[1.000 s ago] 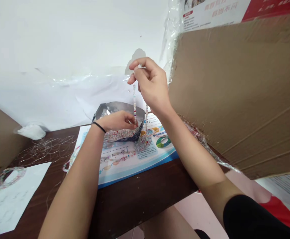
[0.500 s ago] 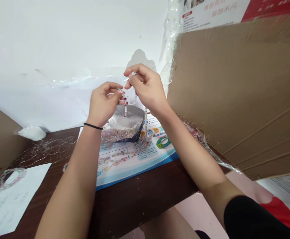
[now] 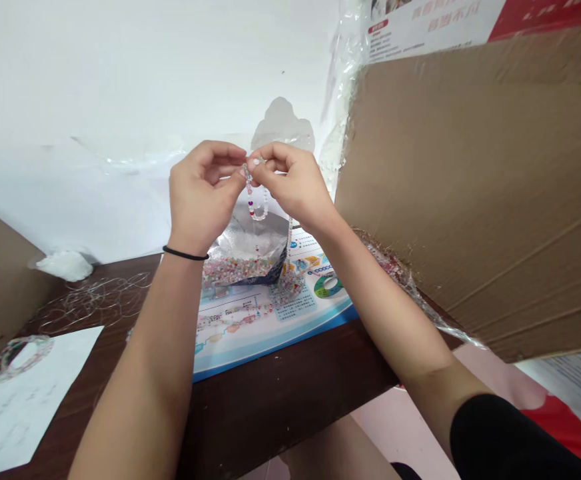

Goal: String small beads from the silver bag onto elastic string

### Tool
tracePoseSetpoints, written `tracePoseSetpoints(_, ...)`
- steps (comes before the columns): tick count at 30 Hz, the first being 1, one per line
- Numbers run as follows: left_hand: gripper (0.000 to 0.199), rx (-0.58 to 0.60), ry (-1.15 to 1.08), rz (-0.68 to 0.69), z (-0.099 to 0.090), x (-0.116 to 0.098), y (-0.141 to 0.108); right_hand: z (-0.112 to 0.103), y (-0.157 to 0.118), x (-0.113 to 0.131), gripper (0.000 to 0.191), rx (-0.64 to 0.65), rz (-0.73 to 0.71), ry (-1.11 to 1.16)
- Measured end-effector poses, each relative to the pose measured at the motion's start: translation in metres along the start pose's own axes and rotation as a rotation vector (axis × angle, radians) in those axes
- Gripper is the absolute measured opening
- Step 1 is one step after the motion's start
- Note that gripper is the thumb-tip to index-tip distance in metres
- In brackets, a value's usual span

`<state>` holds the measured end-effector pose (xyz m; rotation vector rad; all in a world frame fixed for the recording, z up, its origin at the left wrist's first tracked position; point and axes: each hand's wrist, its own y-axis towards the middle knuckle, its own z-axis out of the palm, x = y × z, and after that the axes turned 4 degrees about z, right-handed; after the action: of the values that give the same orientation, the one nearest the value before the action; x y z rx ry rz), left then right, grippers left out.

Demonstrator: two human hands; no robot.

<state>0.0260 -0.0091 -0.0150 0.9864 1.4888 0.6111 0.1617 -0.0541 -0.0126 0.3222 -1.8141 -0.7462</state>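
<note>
In the head view, the left hand (image 3: 203, 193) and right hand (image 3: 298, 183) nearly meet, fingertips pinched on a bead strand (image 3: 250, 200) that dangles in a loop between them, seemingly so its ends can be worked closely. Below them, the silvery bag (image 3: 250, 240) gapes over loose beads (image 3: 235, 269), probably kept there for easy reach and to catch strays.

Gap between forearms (image 3: 163, 340) over the table (image 3: 280, 393), wall (image 3: 145, 80) behind — cardboard (image 3: 470, 187) blocking right, bag (image 3: 265, 237) below hands (image 3: 203, 193)
</note>
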Motion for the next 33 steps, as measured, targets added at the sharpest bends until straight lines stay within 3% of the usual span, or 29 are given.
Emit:
tracePoseSetpoints(8,0.018,0.026,-0.019,0.065,0.0,0.0,0.0,0.002,-0.001,0.001,0.035,0.048,0.006,0.029)
tracePoseSetpoints(14,0.017,0.076,0.269,-0.165,-0.008,0.001,-0.005,0.002,-0.001,-0.001,0.028,0.019,0.017,-0.015)
tracePoseSetpoints(19,0.017,0.155,0.492,-0.246,-0.009,0.005,-0.007,0.003,-0.001,-0.004,0.022,0.017,-0.024,-0.031)
tracePoseSetpoints(23,0.028,0.24,0.159,-0.284,-0.002,-0.001,-0.006,0.005,-0.001,-0.005,0.019,0.06,-0.009,0.017)
tracePoseSetpoints(26,0.03,0.239,-0.093,-0.348,0.002,-0.011,-0.004,0.004,-0.001,-0.006,0.019,0.073,-0.004,0.05)
tracePoseSetpoints(33,0.045,0.19,-0.18,-0.367,0.001,-0.014,-0.002,0.002,-0.003,-0.001,0.01,0.033,0.031,-0.094)
